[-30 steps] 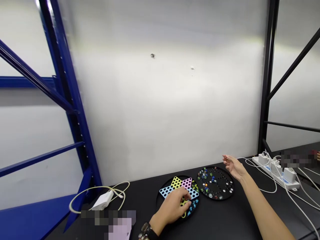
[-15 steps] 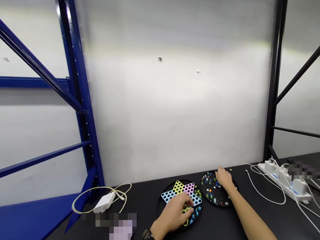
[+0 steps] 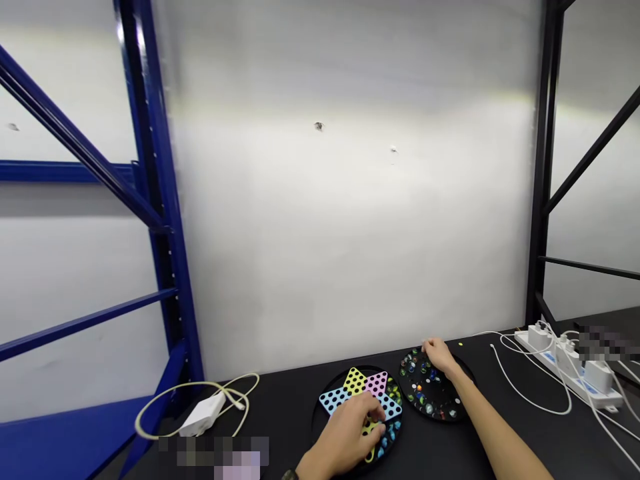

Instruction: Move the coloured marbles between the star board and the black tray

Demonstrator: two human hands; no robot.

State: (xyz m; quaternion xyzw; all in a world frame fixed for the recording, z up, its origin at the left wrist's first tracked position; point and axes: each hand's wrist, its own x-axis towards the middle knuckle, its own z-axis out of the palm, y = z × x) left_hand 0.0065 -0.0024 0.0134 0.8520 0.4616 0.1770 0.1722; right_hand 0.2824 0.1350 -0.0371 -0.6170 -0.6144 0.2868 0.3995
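My left hand (image 3: 350,427) is over a round Chinese checkers board (image 3: 334,399) with a star of blue, yellow and pink holed panels. Its thumb and forefinger are curved and apart, and nothing shows between them. Blue marbles (image 3: 384,441) and green-yellow marbles (image 3: 394,389) lie in the board's side pockets. To the right, my right hand (image 3: 438,355) reaches to the far edge of a round black tray (image 3: 440,400) of loose marbles. Its fingers are bent together and point down; whatever they may hold is hidden.
A white power strip (image 3: 565,373) with plugged-in adapters and cables is on the right. A white charger (image 3: 203,415) with a looped cable lies at left on the black table (image 3: 290,400). A blue rack post (image 3: 167,200) and a pale wall panel (image 3: 350,233) stand behind.
My right hand has shifted slightly left along the tray's far edge. My left hand stays over the star board. The whole view has tilted slightly, so things sit a little lower.
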